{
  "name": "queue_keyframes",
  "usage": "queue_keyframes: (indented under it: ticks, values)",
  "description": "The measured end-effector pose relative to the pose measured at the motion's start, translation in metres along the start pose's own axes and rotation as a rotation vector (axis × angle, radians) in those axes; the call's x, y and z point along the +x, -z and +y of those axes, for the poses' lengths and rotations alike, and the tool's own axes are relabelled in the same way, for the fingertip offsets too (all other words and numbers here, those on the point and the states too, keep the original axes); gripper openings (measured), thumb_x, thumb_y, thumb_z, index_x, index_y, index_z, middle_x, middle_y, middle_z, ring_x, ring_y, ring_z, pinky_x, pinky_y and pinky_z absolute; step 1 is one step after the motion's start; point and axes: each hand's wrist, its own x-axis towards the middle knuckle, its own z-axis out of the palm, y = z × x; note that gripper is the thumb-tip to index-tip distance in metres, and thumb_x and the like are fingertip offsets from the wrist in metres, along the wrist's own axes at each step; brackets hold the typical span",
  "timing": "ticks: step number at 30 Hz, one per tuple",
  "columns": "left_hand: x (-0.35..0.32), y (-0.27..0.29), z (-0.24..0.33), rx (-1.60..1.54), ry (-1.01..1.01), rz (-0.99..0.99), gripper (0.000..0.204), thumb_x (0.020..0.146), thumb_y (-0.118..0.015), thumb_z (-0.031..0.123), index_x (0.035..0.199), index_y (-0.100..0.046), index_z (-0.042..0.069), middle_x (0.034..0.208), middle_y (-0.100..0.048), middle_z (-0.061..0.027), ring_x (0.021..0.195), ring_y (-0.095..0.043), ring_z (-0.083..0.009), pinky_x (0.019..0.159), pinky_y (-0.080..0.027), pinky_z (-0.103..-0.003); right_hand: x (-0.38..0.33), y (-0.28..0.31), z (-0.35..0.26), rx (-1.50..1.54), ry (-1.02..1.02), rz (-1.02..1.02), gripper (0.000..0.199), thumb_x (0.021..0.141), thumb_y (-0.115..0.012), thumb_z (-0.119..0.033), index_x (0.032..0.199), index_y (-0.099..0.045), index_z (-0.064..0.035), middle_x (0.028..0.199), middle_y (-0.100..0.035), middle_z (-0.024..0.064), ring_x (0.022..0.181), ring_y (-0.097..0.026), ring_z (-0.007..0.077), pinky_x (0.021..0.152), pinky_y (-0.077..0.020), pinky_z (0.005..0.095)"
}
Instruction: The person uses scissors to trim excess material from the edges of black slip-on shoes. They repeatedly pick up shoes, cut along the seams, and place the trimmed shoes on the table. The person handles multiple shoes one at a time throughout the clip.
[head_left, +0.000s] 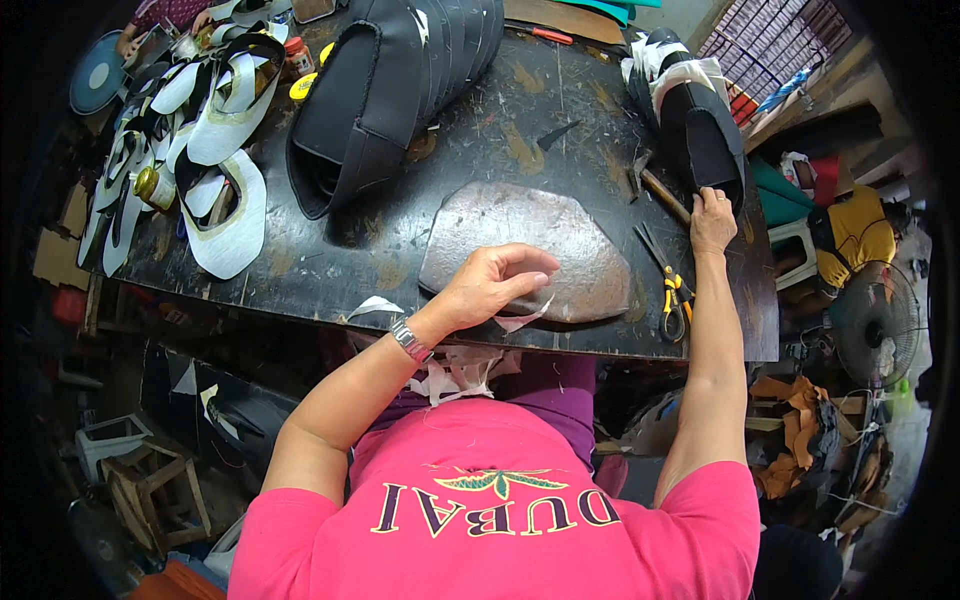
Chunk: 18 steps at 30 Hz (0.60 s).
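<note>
My right hand [712,220] is closed on the near end of a black shoe upper [700,125], which lies in a stack with white lining showing at the far right of the table. My left hand [492,285] hovers over the near part of a flat grey-brown slab [525,230], thumb and fingers loosely curved and apart, nothing seen between them. Just below it a thin white scrap [525,318] sits at the slab's front edge. Beside my right hand lie a hammer [665,195], its handle toward the hand, and scissors [671,290] with yellow-and-black handles.
A large row of nested black uppers [385,90] stands behind the slab. White-lined cut pieces [225,215] pile up at the left, near a jar [298,57]. A red-handled tool [552,36] lies at the back. A fan [875,325] stands right of the table; another person's hand [128,45] shows far left.
</note>
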Motion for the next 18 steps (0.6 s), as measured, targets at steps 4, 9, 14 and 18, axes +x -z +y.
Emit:
queue_keyframes:
  ticks: [4, 9, 14, 18]
  values:
    - [0.000, 0.002, 0.002, -0.077, 0.013, 0.003, 0.024, 0.095, -0.062, 0.009, 0.118, -0.065, 0.000, 0.108, -0.067, -0.0042, 0.099, -0.063, -0.0106, 0.090, -0.052, -0.027, 0.006, 0.016, 0.002, 0.065, 0.003, 0.229, 0.012, 0.082, -0.070, -0.020, 0.092, -0.067, -0.0138, 0.088, -0.063, 0.0028, 0.083, -0.062, 0.0240, 0.071, -0.0521, 0.0359]
    - [0.000, 0.001, 0.006, -0.247, 0.053, 0.012, 0.025, 0.096, -0.062, 0.011, 0.118, -0.064, 0.000, 0.109, -0.066, -0.0059, 0.100, -0.065, -0.0134, 0.092, -0.053, -0.029, 0.027, 0.060, 0.010, 0.045, -0.033, 0.252, 0.014, 0.086, -0.068, -0.022, 0.097, -0.068, -0.0135, 0.090, -0.067, 0.0042, 0.089, -0.061, 0.0265, 0.075, -0.0483, 0.0407]
    - [-0.003, -0.002, 0.010, -0.510, 0.148, -0.022, 0.037, 0.097, -0.059, 0.011, 0.130, -0.055, -0.004, 0.126, -0.060, -0.0119, 0.116, -0.060, -0.0197, 0.102, -0.048, -0.031, 0.044, 0.145, -0.024, 0.209, -0.210, 0.170, 0.020, 0.095, -0.060, -0.022, 0.108, -0.064, -0.0074, 0.094, -0.068, 0.0142, 0.088, -0.065, 0.0348, 0.077, -0.0495, 0.0441]
    - [-0.003, 0.000, 0.014, -0.647, 0.209, -0.093, 0.054, 0.097, -0.060, 0.023, 0.139, -0.043, -0.007, 0.139, -0.052, -0.0153, 0.128, -0.052, -0.0237, 0.108, -0.042, -0.032, -0.011, 0.236, -0.099, 0.673, -0.144, 0.017, 0.015, 0.094, -0.061, -0.014, 0.106, -0.060, -0.0050, 0.085, -0.066, 0.0186, 0.079, -0.068, 0.0365, 0.065, -0.0510, 0.0407]
